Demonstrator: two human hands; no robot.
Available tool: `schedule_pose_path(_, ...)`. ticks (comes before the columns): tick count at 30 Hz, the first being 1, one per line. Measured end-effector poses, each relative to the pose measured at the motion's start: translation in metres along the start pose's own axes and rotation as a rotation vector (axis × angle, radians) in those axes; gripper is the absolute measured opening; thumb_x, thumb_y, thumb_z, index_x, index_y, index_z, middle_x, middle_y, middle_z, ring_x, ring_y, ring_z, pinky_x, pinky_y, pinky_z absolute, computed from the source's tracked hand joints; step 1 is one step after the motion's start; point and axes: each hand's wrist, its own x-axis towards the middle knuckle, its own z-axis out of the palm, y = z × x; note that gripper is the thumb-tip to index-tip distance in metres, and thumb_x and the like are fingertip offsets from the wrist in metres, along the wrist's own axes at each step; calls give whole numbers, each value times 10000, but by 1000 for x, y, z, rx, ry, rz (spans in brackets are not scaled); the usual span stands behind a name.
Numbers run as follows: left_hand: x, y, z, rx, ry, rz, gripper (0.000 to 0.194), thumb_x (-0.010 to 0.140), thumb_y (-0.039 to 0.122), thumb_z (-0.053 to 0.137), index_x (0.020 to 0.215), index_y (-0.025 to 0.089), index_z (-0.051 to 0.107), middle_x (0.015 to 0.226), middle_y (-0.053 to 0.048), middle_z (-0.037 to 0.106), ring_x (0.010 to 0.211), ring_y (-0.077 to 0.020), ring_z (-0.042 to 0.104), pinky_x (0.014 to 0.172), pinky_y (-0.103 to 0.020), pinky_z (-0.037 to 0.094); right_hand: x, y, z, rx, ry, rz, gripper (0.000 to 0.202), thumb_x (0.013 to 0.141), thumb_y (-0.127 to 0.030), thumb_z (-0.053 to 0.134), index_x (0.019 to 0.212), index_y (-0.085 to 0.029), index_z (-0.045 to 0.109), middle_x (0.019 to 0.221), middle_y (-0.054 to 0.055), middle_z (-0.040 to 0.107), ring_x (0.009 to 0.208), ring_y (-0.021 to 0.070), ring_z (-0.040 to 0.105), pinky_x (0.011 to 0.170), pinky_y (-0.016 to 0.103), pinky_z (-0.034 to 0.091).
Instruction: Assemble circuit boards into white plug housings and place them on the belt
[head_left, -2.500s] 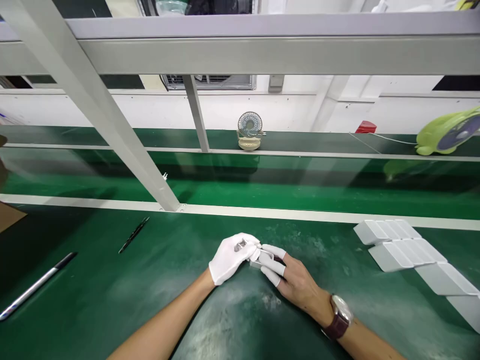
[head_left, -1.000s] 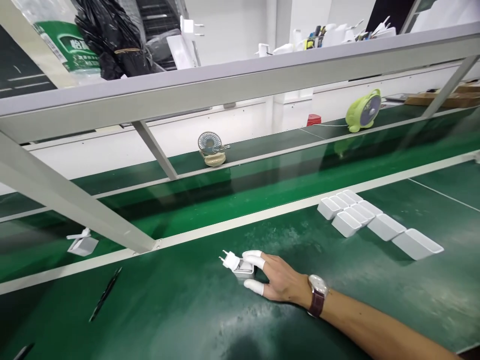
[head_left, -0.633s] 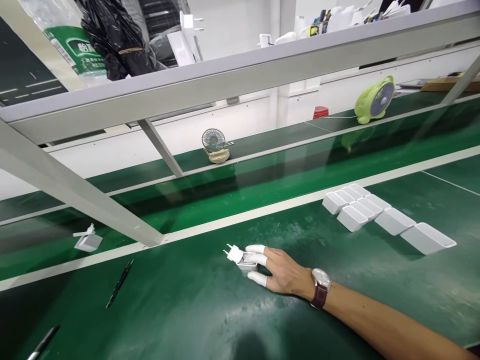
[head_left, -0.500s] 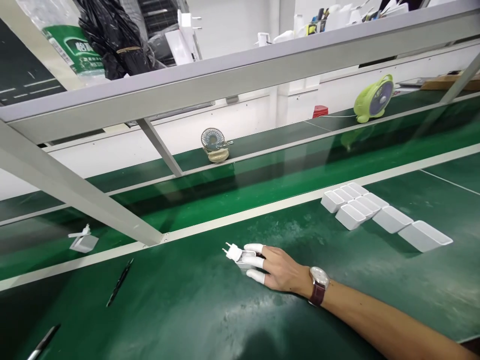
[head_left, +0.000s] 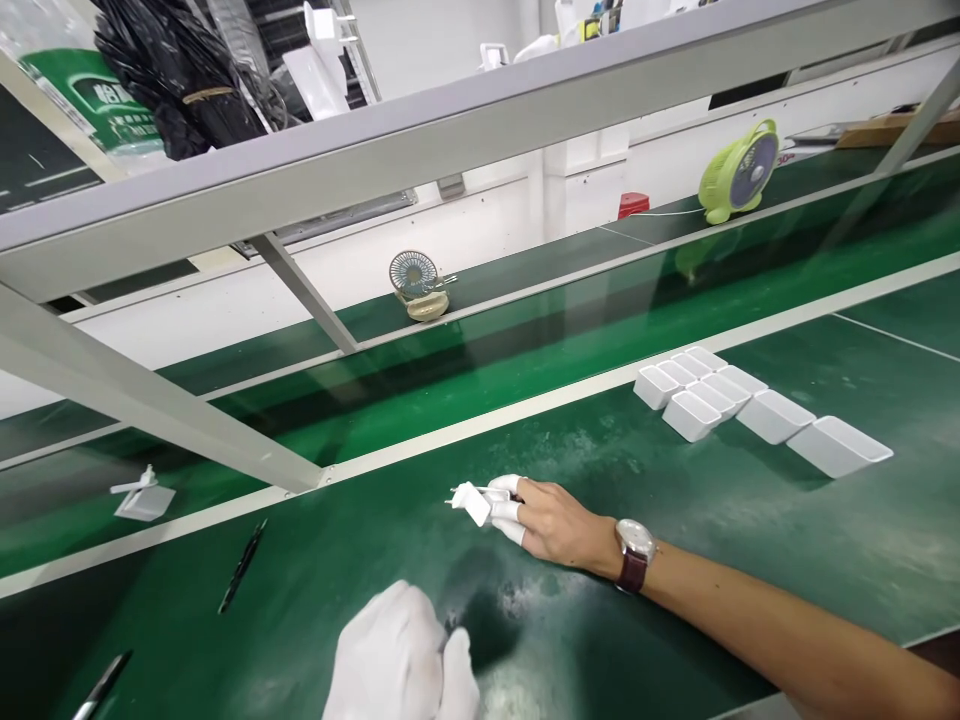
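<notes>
My right hand (head_left: 561,522), with white finger cots and a wristwatch (head_left: 636,552), reaches in from the right. Its fingers are closed around a white two-pin power adapter (head_left: 474,503) just over the green bench; the pins point left. My left hand (head_left: 397,650), in a white glove, is at the bottom centre, left of and nearer than the adapter, not touching it. Its fingers are curled and turned away, so anything inside is hidden. Several white open-topped adapter shells (head_left: 776,414) stand grouped on the bench at right.
A black pen (head_left: 244,566) and another pen (head_left: 105,685) lie at left. Another white adapter piece (head_left: 145,500) rests beyond the sloping post (head_left: 172,400). A shelf (head_left: 420,150) crosses above. Behind stand a small fan (head_left: 418,285) and a green fan (head_left: 741,172).
My gloved left hand has come into view at the bottom. My right hand has gripped the adapter and turned it so its side shows. The view has shifted slightly.
</notes>
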Motion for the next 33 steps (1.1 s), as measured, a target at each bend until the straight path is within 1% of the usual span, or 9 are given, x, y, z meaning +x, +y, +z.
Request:
schedule_pose_path(3, 6, -20, 16, 181, -2, 151, 302, 781, 79, 655, 598, 226, 465, 539, 8, 454, 510, -157, 408, 502, -340, 259, 1, -1, 1, 69, -12, 28, 236, 984, -214, 552, 1193, -252, 656, 1192, 95, 638, 1061, 205, 663, 889, 347, 587)
schedule_pose_path(5, 11, -36, 30, 223, -29, 154, 299, 809, 111, 658, 609, 219, 464, 562, 6, 479, 537, -153, 444, 521, -327, 309, 4, -2, 2, 379, 38, 201, 209, 966, -235, 583, 1157, -247, 668, 1232, 96, 627, 1120, 217, 639, 968, 385, 550)
schedule_pose_path(7, 15, -49, 46, 174, -81, 1, 133, 810, 205, 722, 776, 225, 596, 722, -18, 604, 666, -177, 565, 625, -330, 453, 7, -2, 5, 799, 137, 445, 230, 920, -313, 657, 1137, -236, 657, 1247, 97, 627, 1111, 226, 640, 975, 410, 542)
schedule_pose_path(9, 19, -60, 64, 118, -76, -218, 560, 687, 327, 851, 1182, 238, 606, 978, -56, 655, 830, -230, 629, 744, -378, 533, 10, -2, 9, 1088, 208, 622, 345, 888, -405, 684, 1169, -217, 612, 1192, 104, 654, 1009, 226, 676, 870, 417, 585)
schedule_pose_path(11, 23, -66, 82, 53, -63, -344, 864, 631, 343, 882, 1390, 252, 481, 1095, -66, 632, 909, -250, 633, 806, -407, 549, 11, -2, 12, 1204, 198, 698, 395, 904, -460, 643, 1188, -194, 576, 1071, 101, 692, 880, 222, 701, 743, 407, 605)
schedule_pose_path(14, 25, -68, 105, -14, -40, -393, 732, 731, 271, 798, 1394, 278, 488, 1088, -45, 617, 913, -220, 628, 835, -395, 549, 10, -5, 15, 1356, 172, 803, 381, 912, -492, 613, 1118, -172, 596, 927, 78, 711, 787, 214, 697, 681, 381, 579)
schedule_pose_path(25, 16, -70, 119, -41, 40, -367, 722, 775, 269, 779, 1426, 270, 467, 1032, -30, 610, 863, -179, 621, 824, -344, 548, 10, -11, 18, 1532, 191, 984, 399, 808, -521, 763, 1023, -201, 660, 799, 4, 679, 704, 166, 628, 621, 292, 469)
schedule_pose_path(30, 16, -69, 115, -78, 4, -418, 756, 738, 239, 793, 1420, 274, 470, 1066, -31, 619, 921, -194, 628, 883, -368, 536, 7, -11, 18, 1503, 175, 951, 369, 886, -497, 698, 1112, -210, 648, 966, 48, 722, 853, 212, 683, 737, 350, 534)
schedule_pose_path(33, 18, -71, 109, -124, -41, -482, 721, 731, 226, 775, 1396, 282, 501, 1141, -40, 628, 1041, -220, 619, 946, -384, 515, 3, -8, 16, 1267, 165, 801, 314, 949, -419, 639, 1204, -235, 631, 1116, 68, 709, 960, 212, 686, 834, 371, 556)
